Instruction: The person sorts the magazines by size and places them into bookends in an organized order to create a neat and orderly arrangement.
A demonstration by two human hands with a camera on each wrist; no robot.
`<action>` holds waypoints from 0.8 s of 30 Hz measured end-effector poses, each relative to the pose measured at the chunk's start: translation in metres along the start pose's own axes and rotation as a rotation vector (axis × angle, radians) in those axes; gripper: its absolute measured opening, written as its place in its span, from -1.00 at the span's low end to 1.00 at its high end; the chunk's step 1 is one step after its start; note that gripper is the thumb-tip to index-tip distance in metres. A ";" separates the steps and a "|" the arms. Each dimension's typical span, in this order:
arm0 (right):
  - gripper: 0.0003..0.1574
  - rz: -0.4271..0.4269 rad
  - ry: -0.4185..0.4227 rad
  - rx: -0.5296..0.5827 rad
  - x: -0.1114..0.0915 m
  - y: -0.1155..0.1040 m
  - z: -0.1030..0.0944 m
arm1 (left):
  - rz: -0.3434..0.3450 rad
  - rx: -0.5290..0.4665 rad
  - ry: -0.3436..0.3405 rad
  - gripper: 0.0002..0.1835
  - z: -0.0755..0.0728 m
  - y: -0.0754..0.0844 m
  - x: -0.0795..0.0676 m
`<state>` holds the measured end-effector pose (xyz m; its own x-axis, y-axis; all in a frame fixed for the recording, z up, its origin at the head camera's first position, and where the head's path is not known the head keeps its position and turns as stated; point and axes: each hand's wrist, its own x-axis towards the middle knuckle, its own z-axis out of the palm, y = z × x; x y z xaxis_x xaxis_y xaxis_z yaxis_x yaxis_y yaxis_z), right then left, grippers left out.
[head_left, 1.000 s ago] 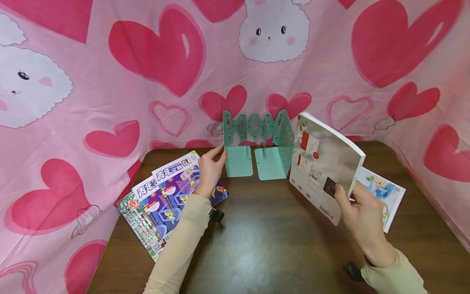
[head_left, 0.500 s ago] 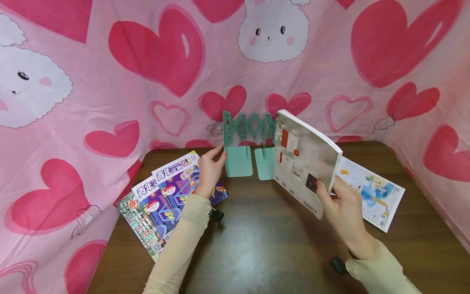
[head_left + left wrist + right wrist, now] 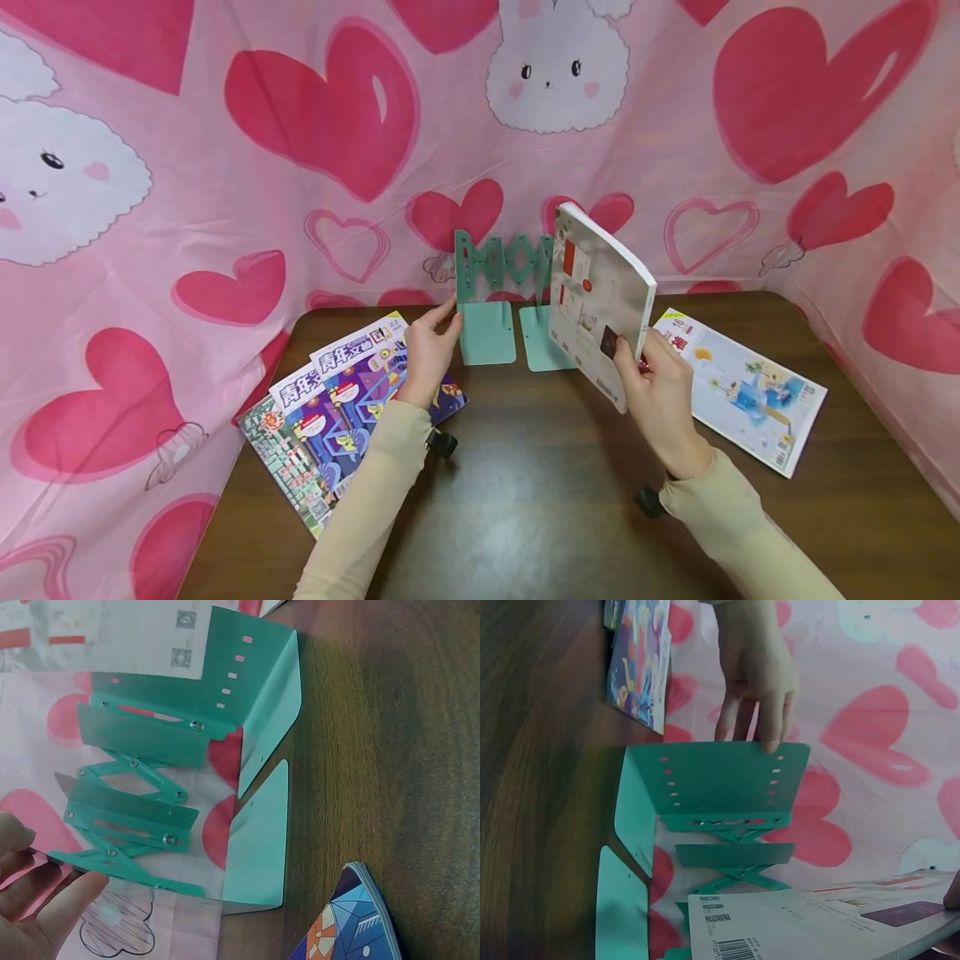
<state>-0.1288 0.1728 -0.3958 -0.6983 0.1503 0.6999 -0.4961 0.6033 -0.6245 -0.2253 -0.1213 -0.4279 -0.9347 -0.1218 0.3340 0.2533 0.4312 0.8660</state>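
A green metal expandable bookend [image 3: 487, 333] with folding lattice arms stands at the back of the table. My left hand [image 3: 431, 352] pinches the edge of its left end plate, with the fingers [image 3: 67, 911] seen at that edge in the left wrist view. My right hand [image 3: 660, 400] grips a magazine [image 3: 600, 308] by its lower right edge, thumb on the pale back cover. The magazine is held upright and tilted, above the table, in front of the bookend's right part, which it hides in the head view. In the right wrist view the magazine [image 3: 817, 922] covers part of the lattice.
Several overlapping magazines [image 3: 322, 425] lie on the left of the wooden table [image 3: 525, 500], partly under my left forearm. Another magazine [image 3: 757, 392] with a pale blue cover lies on the right. A pink heart-print cloth [image 3: 450, 108] hangs close behind the bookend.
My right hand has carried the magazine leftward and slightly up, toward the bookend, uncovering more of the magazine lying on the right. My left hand has stayed at the left plate.
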 end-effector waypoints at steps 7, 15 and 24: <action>-0.74 0.017 0.001 -0.018 0.005 0.009 0.018 | 0.009 -0.016 0.005 -0.58 0.000 0.001 -0.001; -0.58 0.037 0.007 -0.008 0.008 0.016 0.039 | 0.041 0.007 0.040 -0.61 0.003 0.001 -0.001; -0.53 0.062 0.037 0.049 0.012 0.023 0.068 | 0.032 0.000 0.029 -0.60 0.003 -0.001 -0.001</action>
<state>-0.1836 0.1353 -0.4248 -0.7095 0.2155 0.6709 -0.4775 0.5530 -0.6827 -0.2256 -0.1188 -0.4301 -0.9184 -0.1341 0.3723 0.2829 0.4355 0.8546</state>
